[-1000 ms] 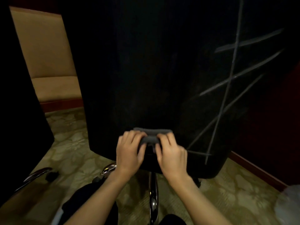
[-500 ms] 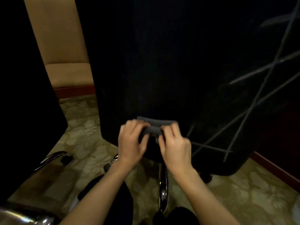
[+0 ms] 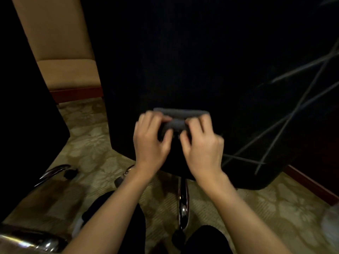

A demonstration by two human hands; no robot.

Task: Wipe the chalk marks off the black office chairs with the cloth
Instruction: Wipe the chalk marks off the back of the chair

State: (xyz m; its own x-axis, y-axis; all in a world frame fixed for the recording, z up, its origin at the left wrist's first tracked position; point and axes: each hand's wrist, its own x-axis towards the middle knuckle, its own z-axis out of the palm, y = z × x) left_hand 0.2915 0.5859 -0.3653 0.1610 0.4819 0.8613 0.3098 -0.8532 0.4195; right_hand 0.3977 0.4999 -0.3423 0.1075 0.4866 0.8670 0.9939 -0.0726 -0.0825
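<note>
The grey cloth [image 3: 180, 117] lies folded with its long axis left to right against the chair [image 3: 183, 61]. Left hand [image 3: 151, 143] and right hand [image 3: 202, 149] pinch it with curled fingers.

We see office or meeting room: black office chairs [image 3: 183, 61], patterned carpet [image 3: 88, 136], wood skirting [image 3: 310, 182], beige wall panel [image 3: 58, 39].

No legible text, label, brand, number or sign was found in the head view. The only markings present were the chalk marks [image 3: 293, 114] on the back of the black office chair [image 3: 183, 61] — plain crossing straight lines, forming no letter or figure that could be read.
</note>
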